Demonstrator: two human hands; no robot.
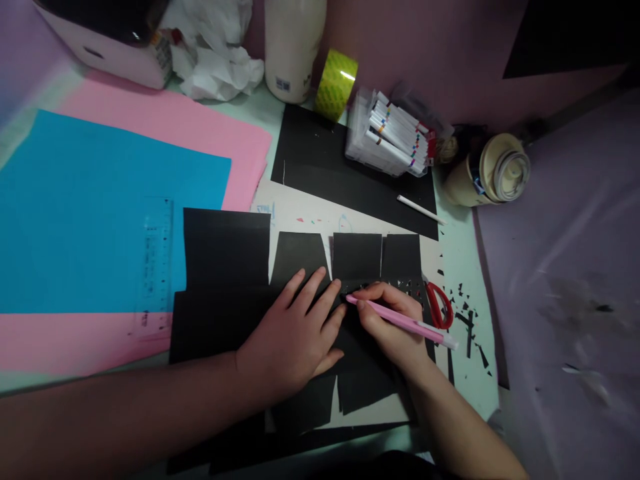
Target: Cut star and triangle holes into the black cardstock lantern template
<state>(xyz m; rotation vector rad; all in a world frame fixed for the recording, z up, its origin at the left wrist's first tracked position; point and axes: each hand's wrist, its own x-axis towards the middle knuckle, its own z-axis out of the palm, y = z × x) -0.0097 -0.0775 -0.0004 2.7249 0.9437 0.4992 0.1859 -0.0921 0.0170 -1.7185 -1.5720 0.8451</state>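
Observation:
A large black card (pixel 220 320) with cut flaps along its edges lies in front of me. My left hand (pixel 300 330) rests on it with the fingers spread, pressing it flat. In my right hand (pixel 390 323) is a pink pen-shaped tool (pixel 407 322), held in a pinch, its tip touching the card just right of my left fingertips. Small cut-out holes show in the card beside my right hand. Red-handled scissors (pixel 440 305) lie partly hidden at the card's right edge.
Blue paper (pixel 110 193), pink paper (pixel 245 147) and a clear ruler (pixel 156 267) lie left. Behind are a tape roll (pixel 336 85), a marker box (pixel 390 133) and a white bottle (pixel 294 47). Lidded cups (pixel 493 170) and black scraps (pixel 469 327) are at right.

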